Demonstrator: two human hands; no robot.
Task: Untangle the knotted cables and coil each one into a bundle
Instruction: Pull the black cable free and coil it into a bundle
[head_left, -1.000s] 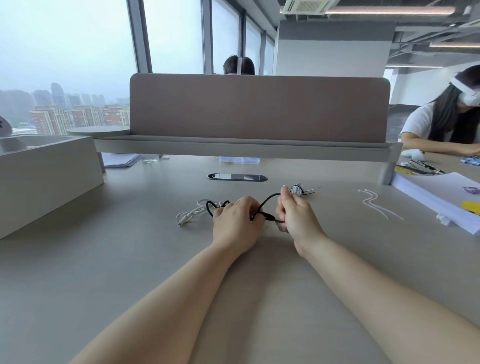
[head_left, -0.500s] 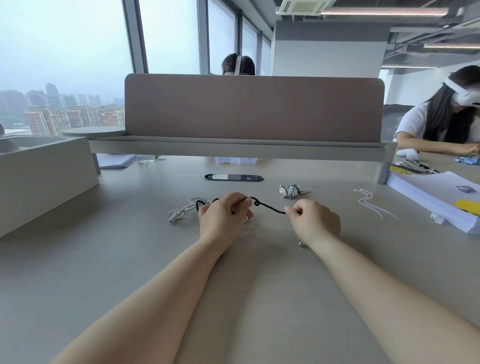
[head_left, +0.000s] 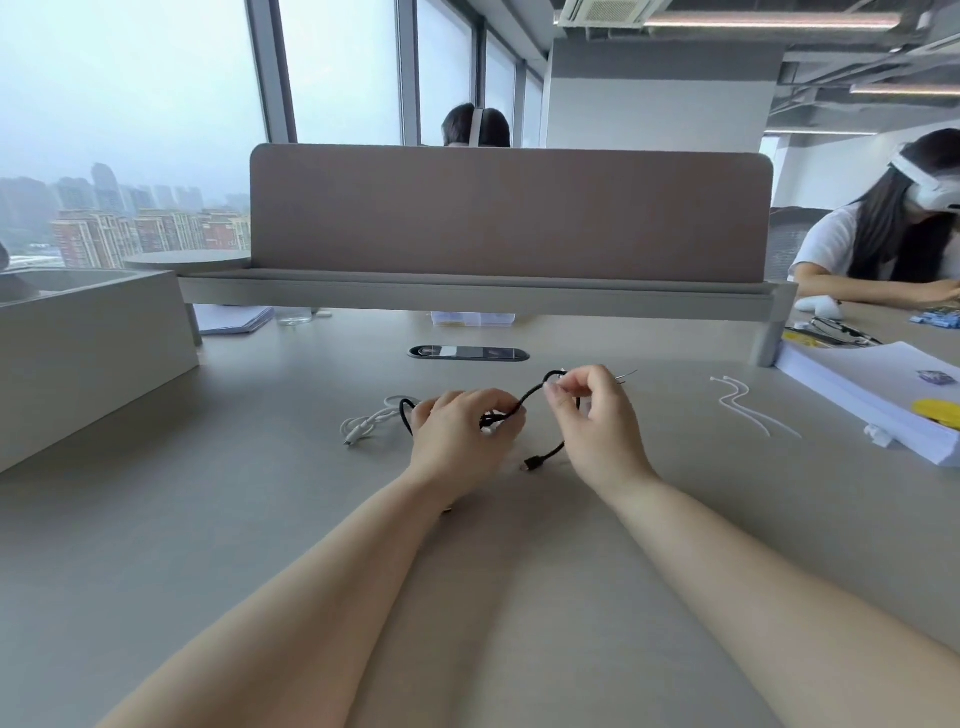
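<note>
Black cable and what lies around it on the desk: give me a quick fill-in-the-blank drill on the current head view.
1. The black cable is held by ____ hands.
2. The white cable lies on the desk to the ____ of the left hand.
3. The thin white ties lie on the desk to the ____ of the right hand.

Missing words: both; left; right.
</note>
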